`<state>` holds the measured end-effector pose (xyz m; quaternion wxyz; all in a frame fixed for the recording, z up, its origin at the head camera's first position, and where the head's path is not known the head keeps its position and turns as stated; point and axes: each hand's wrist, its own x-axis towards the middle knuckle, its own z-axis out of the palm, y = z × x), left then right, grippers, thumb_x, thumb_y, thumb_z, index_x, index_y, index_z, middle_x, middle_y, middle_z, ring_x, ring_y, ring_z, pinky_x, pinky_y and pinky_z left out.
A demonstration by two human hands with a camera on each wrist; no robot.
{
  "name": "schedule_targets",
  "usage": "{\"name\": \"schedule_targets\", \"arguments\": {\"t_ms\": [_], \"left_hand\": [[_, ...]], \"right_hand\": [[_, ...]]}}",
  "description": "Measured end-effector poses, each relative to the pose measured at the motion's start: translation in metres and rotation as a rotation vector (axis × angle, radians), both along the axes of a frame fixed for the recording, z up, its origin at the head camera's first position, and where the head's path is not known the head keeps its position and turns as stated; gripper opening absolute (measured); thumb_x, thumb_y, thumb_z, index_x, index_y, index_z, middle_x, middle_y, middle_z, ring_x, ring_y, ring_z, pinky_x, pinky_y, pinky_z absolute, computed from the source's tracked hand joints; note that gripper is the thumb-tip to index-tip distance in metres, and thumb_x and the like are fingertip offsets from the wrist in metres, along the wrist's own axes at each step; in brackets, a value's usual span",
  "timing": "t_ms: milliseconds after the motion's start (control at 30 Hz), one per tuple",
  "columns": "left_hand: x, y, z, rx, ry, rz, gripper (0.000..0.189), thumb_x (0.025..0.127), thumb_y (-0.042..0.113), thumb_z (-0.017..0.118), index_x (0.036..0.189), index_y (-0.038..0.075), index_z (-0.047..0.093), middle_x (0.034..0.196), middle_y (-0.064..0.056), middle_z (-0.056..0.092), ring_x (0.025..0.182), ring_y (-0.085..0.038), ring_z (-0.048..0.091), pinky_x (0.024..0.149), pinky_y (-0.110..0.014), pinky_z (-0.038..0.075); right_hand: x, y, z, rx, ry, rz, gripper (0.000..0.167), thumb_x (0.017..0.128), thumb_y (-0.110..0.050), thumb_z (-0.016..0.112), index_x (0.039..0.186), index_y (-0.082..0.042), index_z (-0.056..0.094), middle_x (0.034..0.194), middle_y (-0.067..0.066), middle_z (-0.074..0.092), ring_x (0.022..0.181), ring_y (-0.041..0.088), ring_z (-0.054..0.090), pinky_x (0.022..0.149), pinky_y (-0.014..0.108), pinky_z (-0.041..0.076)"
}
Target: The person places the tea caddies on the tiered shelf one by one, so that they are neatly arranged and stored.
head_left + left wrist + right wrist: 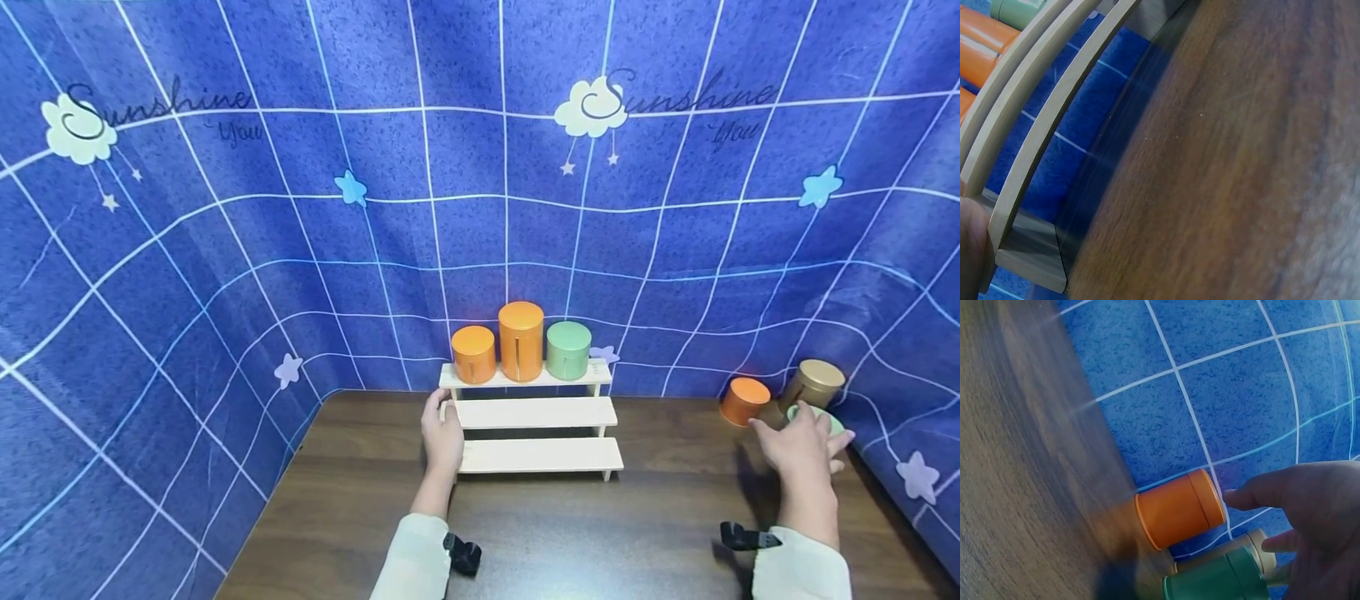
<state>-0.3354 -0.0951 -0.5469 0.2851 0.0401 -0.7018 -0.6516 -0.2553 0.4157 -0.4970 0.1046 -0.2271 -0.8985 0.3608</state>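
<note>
A three-tier white wooden display rack stands on the table, with my left hand at its left end, holding the edge beside the middle tier. In the left wrist view, part of the hand touches the rack's end. To the right, my right hand hovers over a green canister, fingers spread and partly covering it. Its thumb points toward a short orange canister; in the right wrist view, the thumb tip is close to that orange canister's lid. A gold canister stands just behind.
On the top tier stand a short orange canister, a taller orange canister and a green canister. A blue gridded curtain hangs behind and beside the brown wooden table.
</note>
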Motion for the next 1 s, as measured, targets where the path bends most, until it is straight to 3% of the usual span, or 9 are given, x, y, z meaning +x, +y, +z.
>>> {"name": "schedule_targets", "arguments": {"t_ms": [233, 433, 533, 833, 1000], "left_hand": [[0.000, -0.001, -0.002, 0.009, -0.016, -0.004, 0.031, 0.099, -0.002, 0.052, 0.128, -0.003, 0.061, 0.129, -0.018, 0.063, 0.130, -0.030, 0.051, 0.112, -0.046, 0.036], [0.000, -0.002, -0.003, 0.019, -0.020, -0.004, 0.031, 0.099, -0.001, 0.053, 0.128, -0.001, 0.062, 0.129, -0.017, 0.063, 0.129, -0.029, 0.051, 0.111, -0.046, 0.037], [0.000, -0.001, -0.001, 0.015, -0.019, -0.002, 0.031, 0.099, -0.001, 0.053, 0.128, -0.001, 0.062, 0.128, -0.017, 0.063, 0.129, -0.029, 0.052, 0.111, -0.046, 0.036], [-0.001, 0.000, -0.001, 0.010, -0.014, 0.003, 0.030, 0.099, -0.001, 0.053, 0.127, -0.003, 0.062, 0.129, -0.018, 0.063, 0.129, -0.030, 0.052, 0.111, -0.046, 0.037], [-0.002, -0.001, -0.001, 0.010, -0.015, 0.000, 0.029, 0.099, -0.001, 0.053, 0.128, -0.003, 0.061, 0.129, -0.018, 0.063, 0.129, -0.029, 0.051, 0.112, -0.045, 0.036]], "right_hand": [[0.002, -0.001, 0.000, 0.004, -0.014, -0.053, 0.075, 0.095, -0.036, 0.058, 0.144, 0.012, 0.030, 0.148, 0.050, -0.004, 0.137, 0.065, -0.022, 0.102, 0.084, 0.001], [0.002, -0.004, -0.001, -0.046, 0.009, -0.085, 0.070, 0.093, -0.029, 0.059, 0.140, 0.014, 0.032, 0.146, 0.048, -0.030, 0.134, 0.063, -0.031, 0.104, 0.083, -0.003], [0.003, -0.003, -0.003, -0.084, 0.019, -0.110, 0.068, 0.092, -0.026, 0.060, 0.139, 0.014, 0.030, 0.145, 0.045, -0.035, 0.134, 0.062, -0.033, 0.106, 0.080, -0.005], [0.001, 0.001, -0.010, -0.119, 0.069, -0.139, 0.052, 0.082, -0.011, 0.061, 0.125, 0.013, 0.041, 0.149, 0.049, -0.021, 0.137, 0.066, -0.020, 0.108, 0.079, 0.001], [0.002, 0.000, -0.008, -0.081, 0.076, -0.149, 0.059, 0.076, -0.004, 0.062, 0.127, 0.012, 0.039, 0.143, 0.051, 0.006, 0.134, 0.068, 0.002, 0.104, 0.077, 0.018]]}}
